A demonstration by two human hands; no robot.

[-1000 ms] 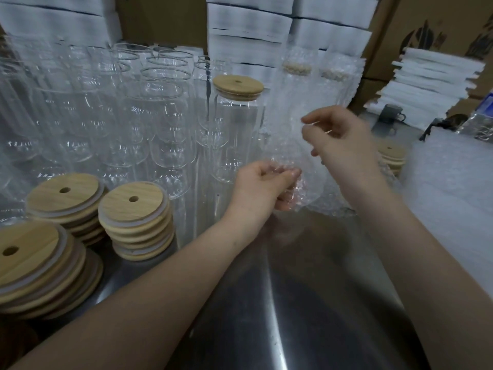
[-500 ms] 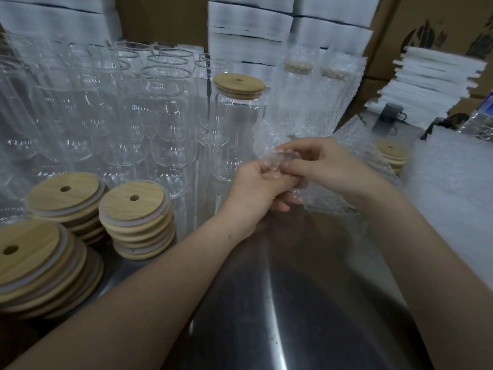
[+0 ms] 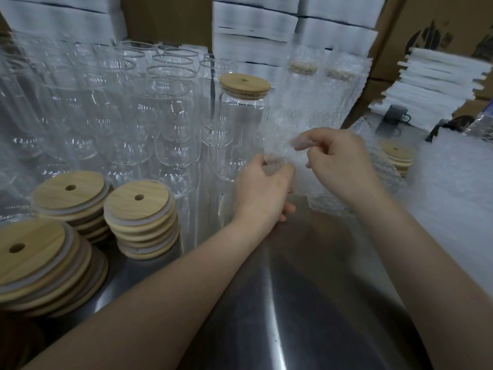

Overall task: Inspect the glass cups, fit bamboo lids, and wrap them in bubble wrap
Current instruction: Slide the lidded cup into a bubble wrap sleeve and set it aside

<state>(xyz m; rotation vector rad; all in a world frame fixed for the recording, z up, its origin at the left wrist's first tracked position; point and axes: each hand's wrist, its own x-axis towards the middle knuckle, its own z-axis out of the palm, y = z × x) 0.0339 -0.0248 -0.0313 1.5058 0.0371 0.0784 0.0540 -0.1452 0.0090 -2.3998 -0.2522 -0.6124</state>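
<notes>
A sheet of bubble wrap (image 3: pixel 298 169) hangs between my two hands over the steel table. My left hand (image 3: pixel 262 188) pinches its lower left edge. My right hand (image 3: pixel 336 161) pinches it a little higher, to the right. Just behind my left hand stands a glass cup (image 3: pixel 241 121) with a bamboo lid (image 3: pixel 245 85) on it. Several bare glass cups (image 3: pixel 149 110) crowd the back left. Stacks of bamboo lids (image 3: pixel 140 217) sit at the front left. Two wrapped cups (image 3: pixel 304 86) stand behind the sheet.
The steel table (image 3: pixel 280 303) stretches toward me. More bubble wrap (image 3: pixel 458 188) lies at the right, with a small lid stack (image 3: pixel 396 156) beside it. White boxes (image 3: pixel 256 25) and foam sheets (image 3: pixel 437 81) line the back, with a dark mug (image 3: pixel 394 116) near them.
My right hand dropped from above down to my left hand, then drew apart to the right again. The bubble wrap now spreads between the two hands.
</notes>
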